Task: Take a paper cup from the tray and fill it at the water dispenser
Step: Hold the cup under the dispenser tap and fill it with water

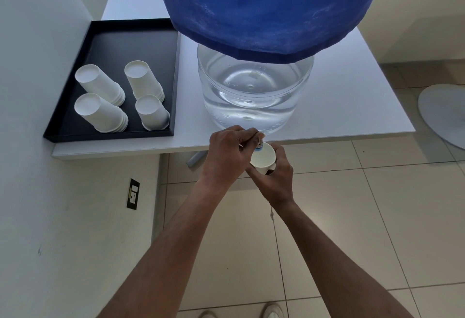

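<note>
A white paper cup (263, 157) is held upright just past the table's front edge, under the small tap (259, 144) of the clear water dispenser (254, 93), which wears a blue cover (266, 8). My right hand (278, 179) grips the cup from below and the right. Fingers of my left hand (229, 154) are closed on the tap above the cup's rim. Whether water is flowing I cannot tell. The black tray (75, 128) at the left holds several stacks of upturned white cups (100, 83).
The white table (352, 96) stands against a wall on the left, with a wall socket (132, 193) below it. Tiled floor lies beneath, with a round white object (442, 113) at the right. My shoes (273, 311) show at the bottom edge.
</note>
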`<state>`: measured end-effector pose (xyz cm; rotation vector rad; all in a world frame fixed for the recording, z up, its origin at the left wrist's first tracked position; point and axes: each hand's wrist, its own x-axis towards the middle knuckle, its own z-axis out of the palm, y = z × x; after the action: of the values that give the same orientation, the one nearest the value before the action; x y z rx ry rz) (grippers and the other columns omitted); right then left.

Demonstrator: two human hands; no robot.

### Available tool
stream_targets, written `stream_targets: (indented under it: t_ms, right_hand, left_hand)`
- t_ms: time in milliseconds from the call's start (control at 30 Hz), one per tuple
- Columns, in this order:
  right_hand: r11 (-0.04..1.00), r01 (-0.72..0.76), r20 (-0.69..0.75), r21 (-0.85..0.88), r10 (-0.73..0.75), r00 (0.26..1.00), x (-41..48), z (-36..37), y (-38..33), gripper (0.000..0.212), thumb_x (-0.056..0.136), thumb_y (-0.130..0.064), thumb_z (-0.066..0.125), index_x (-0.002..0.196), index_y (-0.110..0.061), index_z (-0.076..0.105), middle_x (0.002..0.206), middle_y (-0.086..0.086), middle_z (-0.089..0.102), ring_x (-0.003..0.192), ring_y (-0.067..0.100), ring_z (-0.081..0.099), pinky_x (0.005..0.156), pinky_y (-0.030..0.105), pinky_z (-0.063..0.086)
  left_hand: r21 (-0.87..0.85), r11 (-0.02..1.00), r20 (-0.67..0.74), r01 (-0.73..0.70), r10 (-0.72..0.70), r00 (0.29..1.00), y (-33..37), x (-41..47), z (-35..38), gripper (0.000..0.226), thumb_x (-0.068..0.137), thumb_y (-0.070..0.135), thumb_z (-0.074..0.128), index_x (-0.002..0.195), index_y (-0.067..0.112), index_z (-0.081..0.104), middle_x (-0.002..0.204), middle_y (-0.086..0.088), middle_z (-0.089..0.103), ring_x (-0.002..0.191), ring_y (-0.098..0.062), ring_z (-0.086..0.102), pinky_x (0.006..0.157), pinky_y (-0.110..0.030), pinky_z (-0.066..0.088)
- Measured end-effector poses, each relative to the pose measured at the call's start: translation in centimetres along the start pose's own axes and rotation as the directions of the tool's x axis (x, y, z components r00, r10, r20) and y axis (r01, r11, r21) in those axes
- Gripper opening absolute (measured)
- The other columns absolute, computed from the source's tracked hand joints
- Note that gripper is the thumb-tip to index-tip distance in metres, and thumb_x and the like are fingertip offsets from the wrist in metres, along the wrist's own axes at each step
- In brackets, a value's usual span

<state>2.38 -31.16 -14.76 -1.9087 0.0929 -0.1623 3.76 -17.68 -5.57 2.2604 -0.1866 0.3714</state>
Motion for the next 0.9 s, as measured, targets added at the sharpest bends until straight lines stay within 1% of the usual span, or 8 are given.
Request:
stream_targets:
  t_ms: [133,267,400,533,633,733,800,900]
  right_hand:
    - [1.000,0.003,-0.011,0.000,-0.003,1.000,-0.2,0.0,0.1,0.056,0.074,-0.029,0.094,0.118,-0.017,0.062,0.103,-0.003,0.074,0.094,0.017,0.073,0.078,0.050,0.062]
    - [1.000,0.009,-0.015,0.008,-0.009,1.000,-0.3,0.0,0.0,0.056,0.074,-0.029,0.094,0.118,-0.018,0.062,0.104,-0.005,0.073,0.096,0.016,0.072,0.079,0.050,0.062]
    - [0.999,-0.015,-0.018,0.029,0.015,1.000,-0.3,0.0,0.1,0.056,0.074,-0.027,0.094,0.118,-0.015,0.062,0.103,-0.003,0.074,0.096,0.020,0.073,0.080,0.053,0.061]
    - [0.998,-0.032,-0.023,0.051,0.033,0.999,-0.5,0.0,0.1,0.055,0.074,-0.027,0.094,0.117,-0.019,0.061,0.104,-0.006,0.072,0.101,0.021,0.070,0.080,0.052,0.062]
    - [0.997,-0.038,-0.029,0.066,0.040,0.999,-0.7,0.1,0.2,0.055,0.074,-0.030,0.093,0.118,-0.020,0.060,0.106,-0.006,0.071,0.100,0.017,0.070,0.079,0.051,0.062]
    - [0.996,-0.052,-0.042,0.078,0.055,0.998,-0.7,0.1,0.3,0.055,0.074,-0.033,0.093,0.117,-0.023,0.060,0.106,-0.007,0.071,0.100,0.016,0.071,0.080,0.050,0.062]
    - [0.995,-0.054,-0.047,0.079,0.058,0.997,-0.7,0.2,0.2,0.055,0.073,-0.034,0.093,0.116,-0.025,0.060,0.105,-0.010,0.071,0.101,0.016,0.070,0.081,0.050,0.062]
    - [0.994,-0.049,-0.046,0.094,0.053,0.998,-0.7,0.3,0.1,0.056,0.073,-0.032,0.093,0.118,-0.023,0.060,0.104,-0.014,0.071,0.099,0.013,0.071,0.081,0.049,0.063]
  left_hand:
    - [-0.006,1.000,-0.014,0.007,-0.008,1.000,0.0,-0.1,0.1,0.010,0.094,0.017,0.076,0.097,0.013,0.085,0.067,0.008,0.062,0.053,0.006,0.047,0.060,-0.002,0.033]
    - [-0.011,1.000,-0.028,0.010,-0.010,1.000,0.0,-0.3,0.1,0.011,0.094,0.017,0.076,0.099,0.013,0.085,0.073,-0.002,0.074,0.057,-0.006,0.052,0.060,-0.006,0.039]
    - [-0.042,0.999,-0.046,0.027,-0.029,0.998,-0.1,-0.4,0.4,0.011,0.094,0.018,0.076,0.097,0.013,0.085,0.076,-0.004,0.076,0.062,-0.015,0.062,0.061,-0.030,0.054]
    - [-0.062,0.997,-0.063,0.049,-0.053,0.997,-0.2,-0.5,0.5,0.009,0.093,0.020,0.078,0.097,0.016,0.085,0.078,-0.001,0.077,0.063,-0.008,0.059,0.061,-0.022,0.051]
    - [-0.105,0.991,-0.065,0.089,-0.096,0.993,-0.2,-0.5,0.4,0.010,0.092,0.027,0.078,0.094,0.020,0.086,0.079,0.004,0.077,0.065,-0.010,0.062,0.061,-0.021,0.053]
    - [-0.166,0.967,-0.071,0.196,-0.209,0.975,0.2,-0.5,0.1,0.019,0.092,0.039,0.077,0.082,0.024,0.084,0.072,0.009,0.078,0.067,-0.008,0.069,0.065,-0.026,0.055]
    - [-0.173,0.936,-0.074,0.307,-0.323,0.944,0.4,-0.4,-0.1,0.031,0.090,0.047,0.077,0.073,0.021,0.082,0.061,0.009,0.075,0.060,-0.008,0.069,0.071,-0.033,0.057]
    - [-0.284,0.786,0.067,0.550,-0.556,0.829,0.8,0.1,-0.3,0.043,0.081,0.056,0.081,0.068,0.016,0.080,0.056,0.003,0.073,0.055,-0.015,0.070,0.073,-0.043,0.065]
